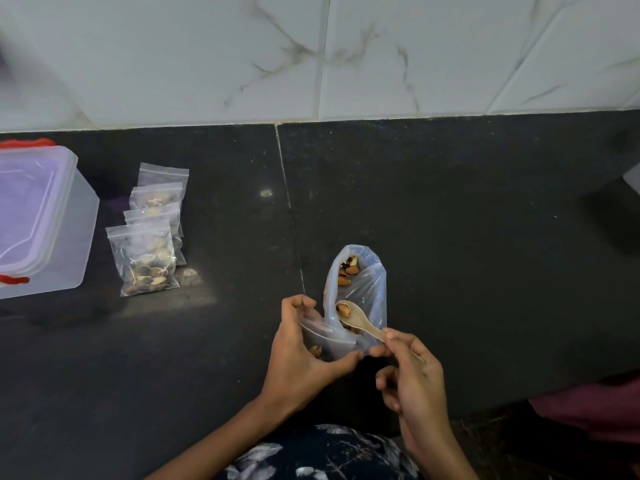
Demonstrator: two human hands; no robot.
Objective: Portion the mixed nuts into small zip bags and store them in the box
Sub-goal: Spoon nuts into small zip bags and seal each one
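Note:
My left hand (301,355) grips a small clear zip bag (325,341) with its mouth held open; a few nuts show inside it. My right hand (412,379) pinches the handle of a small wooden spoon (360,320), whose bowl carries an almond. The spoon sits over a larger clear plastic bag of mixed nuts (363,282) lying on the black counter just beyond my hands. Several filled small zip bags (149,251) lie in an overlapping row at the left. The translucent storage box (52,237) with a purple lid and red clips stands at the far left, lid on.
The black stone counter (450,220) runs under a white marble-tiled wall (346,57). A pale object (632,178) pokes in at the right edge. Maroon cloth (588,407) shows at lower right, below the counter's front edge.

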